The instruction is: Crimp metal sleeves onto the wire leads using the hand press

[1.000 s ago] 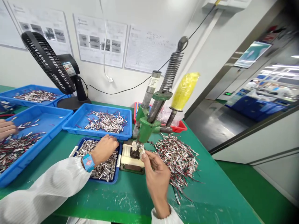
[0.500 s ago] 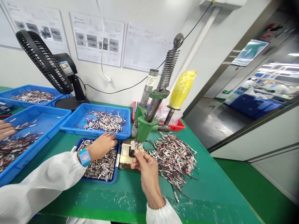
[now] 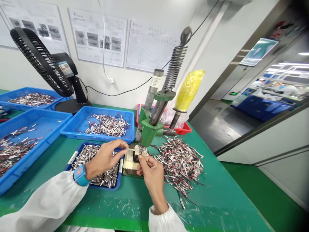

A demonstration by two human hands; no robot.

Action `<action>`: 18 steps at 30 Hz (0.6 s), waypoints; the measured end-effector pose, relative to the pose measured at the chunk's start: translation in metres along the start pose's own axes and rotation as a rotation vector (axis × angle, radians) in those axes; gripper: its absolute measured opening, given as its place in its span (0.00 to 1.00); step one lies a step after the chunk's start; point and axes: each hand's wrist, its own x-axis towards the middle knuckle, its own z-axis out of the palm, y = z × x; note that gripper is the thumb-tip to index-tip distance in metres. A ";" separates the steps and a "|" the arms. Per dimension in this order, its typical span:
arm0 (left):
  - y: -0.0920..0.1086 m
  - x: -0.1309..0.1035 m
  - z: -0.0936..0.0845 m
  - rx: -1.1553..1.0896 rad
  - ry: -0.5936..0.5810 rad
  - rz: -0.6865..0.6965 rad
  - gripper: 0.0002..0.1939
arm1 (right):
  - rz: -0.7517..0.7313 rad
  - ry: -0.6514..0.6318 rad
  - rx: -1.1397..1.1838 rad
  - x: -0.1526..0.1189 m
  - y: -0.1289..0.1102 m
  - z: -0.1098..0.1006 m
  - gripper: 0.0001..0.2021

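My left hand [image 3: 108,158] is above a small dark-blue tray [image 3: 118,180] of short metal sleeves [image 3: 106,177]. Its thumb and forefinger pinch one metal sleeve [image 3: 126,149], the open end showing. Beside it my right hand [image 3: 153,170] has its thumb and fingers closed at the die [image 3: 138,154] of a green hand press [image 3: 148,129]. What these fingers hold is too small and too covered to make out. Right of the press lies a heap of silvery parts with red and black wires [image 3: 181,161].
Blue trays of wired parts stand behind [image 3: 131,138] and at the left [image 3: 60,116]. A black fan [image 3: 41,61] is at the back left. The press has a yellow-wrapped lever [image 3: 189,91]; behind it sits a red tray [image 3: 185,129]. The green table's right edge borders a doorway.
My left hand has risen from the sleeve tray and moved right toward the press, now with a sleeve between its fingertips. My right hand stays at the die. Another person's hand at the far left has gone.
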 end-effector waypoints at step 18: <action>0.024 0.026 0.044 -0.645 0.066 -0.347 0.17 | -0.036 0.024 0.018 -0.003 -0.003 0.003 0.27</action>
